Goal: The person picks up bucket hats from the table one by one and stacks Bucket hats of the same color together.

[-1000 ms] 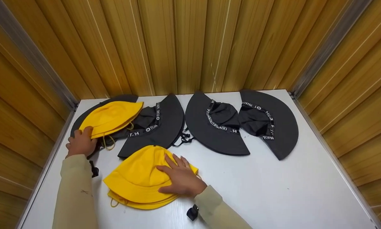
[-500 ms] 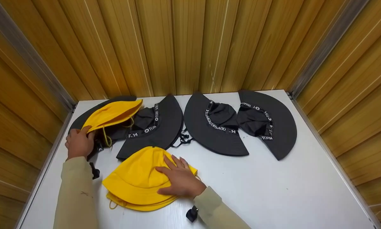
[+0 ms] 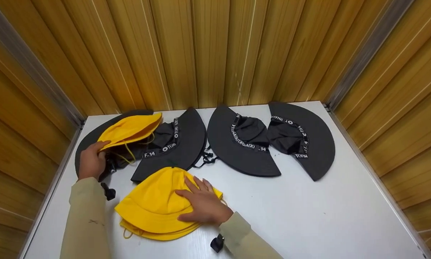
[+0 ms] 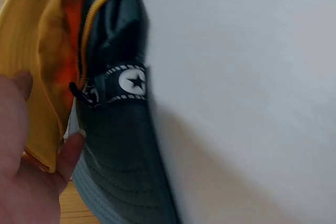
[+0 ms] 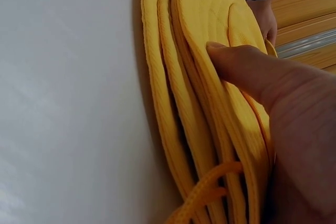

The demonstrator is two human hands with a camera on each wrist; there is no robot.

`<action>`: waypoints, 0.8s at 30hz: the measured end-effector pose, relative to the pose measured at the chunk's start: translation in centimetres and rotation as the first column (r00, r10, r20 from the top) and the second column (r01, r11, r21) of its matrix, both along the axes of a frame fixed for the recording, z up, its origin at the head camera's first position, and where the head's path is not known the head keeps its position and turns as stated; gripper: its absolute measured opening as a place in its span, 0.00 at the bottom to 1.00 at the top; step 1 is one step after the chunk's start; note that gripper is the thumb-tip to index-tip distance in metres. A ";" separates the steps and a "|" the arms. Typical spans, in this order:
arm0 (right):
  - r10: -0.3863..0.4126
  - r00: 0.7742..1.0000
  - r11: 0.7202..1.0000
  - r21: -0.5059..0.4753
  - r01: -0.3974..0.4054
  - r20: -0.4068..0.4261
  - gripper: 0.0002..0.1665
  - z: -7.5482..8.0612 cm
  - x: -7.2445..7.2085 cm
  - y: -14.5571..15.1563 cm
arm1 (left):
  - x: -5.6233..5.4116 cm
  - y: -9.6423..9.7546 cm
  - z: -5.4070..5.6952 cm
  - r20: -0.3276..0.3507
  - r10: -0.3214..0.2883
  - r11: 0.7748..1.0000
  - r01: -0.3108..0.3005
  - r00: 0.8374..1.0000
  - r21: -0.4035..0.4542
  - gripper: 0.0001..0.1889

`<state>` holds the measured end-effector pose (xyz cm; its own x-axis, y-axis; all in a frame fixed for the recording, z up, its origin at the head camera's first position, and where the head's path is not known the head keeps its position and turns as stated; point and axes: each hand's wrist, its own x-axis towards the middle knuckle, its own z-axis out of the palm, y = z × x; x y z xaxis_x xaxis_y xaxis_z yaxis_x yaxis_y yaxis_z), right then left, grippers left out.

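At the left, my left hand (image 3: 92, 160) pinches the near edge of a yellow bucket hat (image 3: 125, 129). That hat lies over a dark grey wide-brimmed hat (image 3: 87, 142), hiding much of it, and a yellow cord loop hangs below. In the left wrist view, the thumb and a finger (image 4: 71, 153) are on either side of the yellow brim. My right hand (image 3: 204, 205) rests with spread fingers on another yellow bucket hat (image 3: 154, 201) at the front. Several brim layers (image 5: 178, 87) show in the right wrist view, so yellow hats appear stacked there.
Three more dark grey hats lie along the back: one left of centre (image 3: 192, 144), one right of centre (image 3: 222, 147) and one at the right (image 3: 319, 144). Black cords (image 3: 208, 158) lie between the middle two. Wood-look walls (image 3: 215, 54) enclose the white table (image 3: 308, 223).
The yellow hat at the left has tilted, its near brim lifted and shifted slightly right with my left hand, and its cord has swung. My right hand stays on the front hats.
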<state>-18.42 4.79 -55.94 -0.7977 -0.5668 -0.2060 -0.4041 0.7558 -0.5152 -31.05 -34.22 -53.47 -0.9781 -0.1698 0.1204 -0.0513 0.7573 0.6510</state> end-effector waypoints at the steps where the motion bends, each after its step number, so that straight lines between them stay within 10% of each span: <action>1: 0.001 1.000 1.000 -0.001 -0.001 0.002 0.45 0.0 0.0 0.0 | 0.1 0.0 0.0 -0.013 0.010 0.999 -0.010 1.000 0.032 0.22; 10: 0.013 0.999 1.000 -0.028 -0.012 0.043 0.46 0.3 -0.2 0.3 | 0.7 1.2 0.5 -0.031 0.039 0.980 -0.033 0.999 0.194 0.21; 17: -0.018 0.985 0.981 -0.189 0.051 0.171 0.45 1.9 -1.5 1.5 | 1.2 3.7 1.8 -0.251 -0.024 0.978 0.075 0.968 0.194 0.18; 20: -0.113 0.955 0.924 -0.324 0.202 0.274 0.42 2.8 -1.9 2.0 | 1.5 5.1 2.9 -0.317 -0.056 0.975 0.120 0.947 0.187 0.18; 24: -0.163 0.886 0.751 -0.527 0.397 0.435 0.41 3.7 -2.4 2.3 | 2.0 7.4 4.7 -0.407 -0.095 0.971 0.174 0.908 0.163 0.18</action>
<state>-20.77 7.11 -52.24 -0.8820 -0.4274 -0.1984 0.0662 0.3045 -0.9502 -29.05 -26.82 -48.74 -0.8722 -0.0987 0.4790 0.3330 0.5976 0.7294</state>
